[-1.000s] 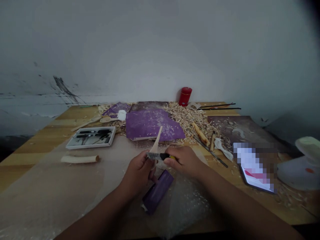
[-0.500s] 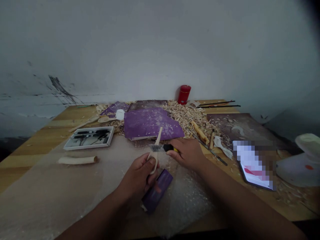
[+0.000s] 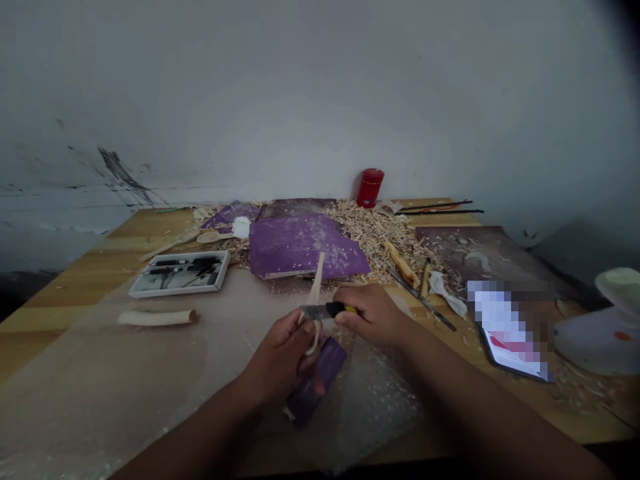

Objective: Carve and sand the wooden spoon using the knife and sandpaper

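Observation:
A pale wooden spoon (image 3: 317,283) is gripped at its bowl by my left hand (image 3: 285,347), with its slim handle pointing away from me. My right hand (image 3: 373,313) is closed round the black and yellow handle of a utility knife (image 3: 316,311). The blade lies across the spoon where bowl and handle meet. Part of the bowl is hidden behind my left fingers. Just below the hands, a block wrapped in purple sandpaper (image 3: 317,383) lies on clear plastic wrap (image 3: 240,393). Beyond the spoon is a torn purple sandpaper sheet (image 3: 300,243), dusted with wood.
To the left lie a box of carving tools (image 3: 180,273), a peeled wood stick (image 3: 157,318) and wooden spoons (image 3: 216,237). Wood shavings (image 3: 380,230) pile by a red canister (image 3: 370,188). At right are a file (image 3: 440,315), a phone (image 3: 510,333) and a white object (image 3: 595,337).
The knife blade has moved down the spoon toward me, from the handle's lower part to the top of the bowl. The spoon's bowl has turned slightly in my left hand.

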### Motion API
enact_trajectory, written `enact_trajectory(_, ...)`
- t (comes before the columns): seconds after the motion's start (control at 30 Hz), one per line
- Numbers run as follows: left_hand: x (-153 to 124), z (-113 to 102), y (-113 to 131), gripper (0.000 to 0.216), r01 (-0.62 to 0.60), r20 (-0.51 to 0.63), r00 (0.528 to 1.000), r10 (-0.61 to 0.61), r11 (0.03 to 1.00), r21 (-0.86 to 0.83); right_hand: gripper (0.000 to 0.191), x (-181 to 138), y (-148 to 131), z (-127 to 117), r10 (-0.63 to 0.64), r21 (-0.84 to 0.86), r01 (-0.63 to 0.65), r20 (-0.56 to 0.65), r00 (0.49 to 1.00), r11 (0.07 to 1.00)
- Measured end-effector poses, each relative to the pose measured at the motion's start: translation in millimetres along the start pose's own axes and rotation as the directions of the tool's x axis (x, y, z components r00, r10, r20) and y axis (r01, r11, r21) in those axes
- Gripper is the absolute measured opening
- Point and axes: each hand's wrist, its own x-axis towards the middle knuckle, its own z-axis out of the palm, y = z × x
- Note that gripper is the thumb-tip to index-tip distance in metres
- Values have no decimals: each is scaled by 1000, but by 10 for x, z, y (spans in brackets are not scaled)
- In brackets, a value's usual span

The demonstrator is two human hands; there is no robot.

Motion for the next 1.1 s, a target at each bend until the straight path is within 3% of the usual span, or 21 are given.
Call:
enact_trajectory(0.17, -13, 25, -13, 21, -21, -40, 999, 22, 1000, 7, 45, -15, 49, -25, 105, -241, -141, -157, 982, 960)
enact_trajectory(0.23, -21, 43, 3, 22, -15, -39, 999, 17, 999, 41, 43, -26, 56, -60, 141, -241, -195, -223, 965, 951)
enact_trajectory(0.3, -20, 56, 22, 22, -16, -60, 998, 19, 999, 51, 43, -33, 46, -87, 120, -161, -152, -193, 974, 975)
enact_trajectory(0.43, 0, 43, 26, 22, -44, -64, 997, 46, 999, 26, 40, -29, 2, -84, 21, 43, -21, 19, 1000, 999)
enact_trajectory(0.6, -1, -5, -8, 22, -40, -9, 999, 40, 999, 15, 44, -5, 14, -46, -31, 252, -11, 164, 986, 968)
enact_trajectory(0.7, -8, -1, -15, 23, -34, 42, 999, 34, 999, -3, 44, 6, 47, -23, -2, 156, -16, 113, 994, 988)
enact_trajectory(0.9, -5, 63, -19, 22, -52, 35, 998, 56, 992, -113, 43, -3, 73, 16, 113, -164, -137, -152, 982, 977)
enact_trajectory(1.0, -4, 66, -19, 22, -64, 21, 998, 66, 992, -104, 44, -19, 42, 15, 92, -99, -108, -154, 984, 989)
enact_trajectory(1.1, -12, 44, -14, 21, -81, 8, 997, 82, 990, -113, 43, -28, -5, 0, 31, 66, -29, -28, 999, 997)
